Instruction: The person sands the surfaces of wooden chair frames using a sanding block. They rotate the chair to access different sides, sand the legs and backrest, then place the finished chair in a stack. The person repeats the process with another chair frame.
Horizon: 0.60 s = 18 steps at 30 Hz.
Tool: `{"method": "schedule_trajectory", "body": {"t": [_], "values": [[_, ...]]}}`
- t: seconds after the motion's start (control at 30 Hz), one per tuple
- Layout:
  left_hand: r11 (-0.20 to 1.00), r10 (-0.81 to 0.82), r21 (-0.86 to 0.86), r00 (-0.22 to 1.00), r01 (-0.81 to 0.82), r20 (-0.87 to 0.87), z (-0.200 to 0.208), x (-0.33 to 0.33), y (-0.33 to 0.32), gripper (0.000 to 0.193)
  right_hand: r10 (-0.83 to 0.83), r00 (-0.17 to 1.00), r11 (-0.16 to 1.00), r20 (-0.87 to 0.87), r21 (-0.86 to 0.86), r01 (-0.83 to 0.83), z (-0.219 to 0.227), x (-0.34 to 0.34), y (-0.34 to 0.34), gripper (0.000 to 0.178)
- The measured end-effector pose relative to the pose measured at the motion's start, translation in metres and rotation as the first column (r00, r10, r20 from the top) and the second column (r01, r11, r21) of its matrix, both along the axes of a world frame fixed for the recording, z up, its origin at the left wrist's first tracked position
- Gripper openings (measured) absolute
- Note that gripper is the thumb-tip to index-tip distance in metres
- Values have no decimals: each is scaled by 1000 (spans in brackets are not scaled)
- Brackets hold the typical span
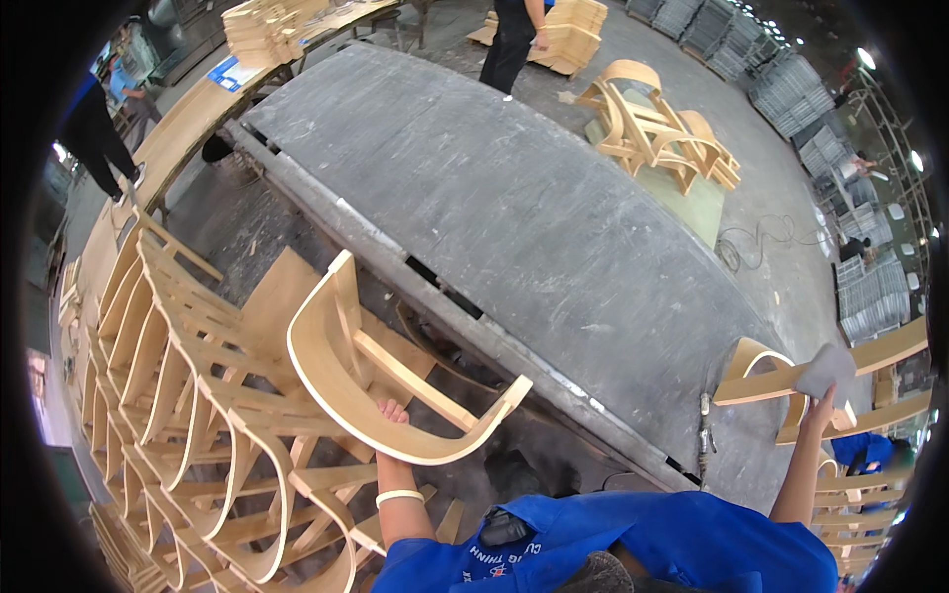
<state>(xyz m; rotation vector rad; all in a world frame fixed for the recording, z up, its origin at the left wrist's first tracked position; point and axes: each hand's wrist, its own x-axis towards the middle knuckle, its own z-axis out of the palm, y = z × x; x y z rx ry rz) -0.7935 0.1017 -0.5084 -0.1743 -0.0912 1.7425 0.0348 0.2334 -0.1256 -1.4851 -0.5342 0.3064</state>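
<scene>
My left hand (392, 410) is closed round the lower part of a curved wooden chair frame (318, 361), its U-shaped band joined by a straight crossbar. The frame is held tilted beside the near edge of a long grey table (514, 217). Far out to the right, my right hand (819, 407) grips a soft-looking grey pad (828, 370). The pad lies against a pale wooden bar (756, 385), part of another wooden piece at the table's right end. My right fingers are partly hidden behind the pad.
Many similar curved frames (129, 306) are stacked at my left. An air blow gun (705, 435) lies at the table's near right edge. Assembled wooden frames (633, 124) stand beyond the table, near a hose (776, 237) on the floor. A person (506, 44) stands at the far side.
</scene>
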Motion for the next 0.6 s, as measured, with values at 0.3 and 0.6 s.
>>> {"method": "schedule_trajectory", "body": {"t": [0.3,0.6], "values": [[958,118,-265,993,-108,22,119,13,-34,13,10,980,908,-196,-409,-91,-98,-67,-93,58],[998,48,60,936,-29,-348,247,-18,15,18,271,895,828,-353,-389,-404,-156,-78,-129,58]]}}
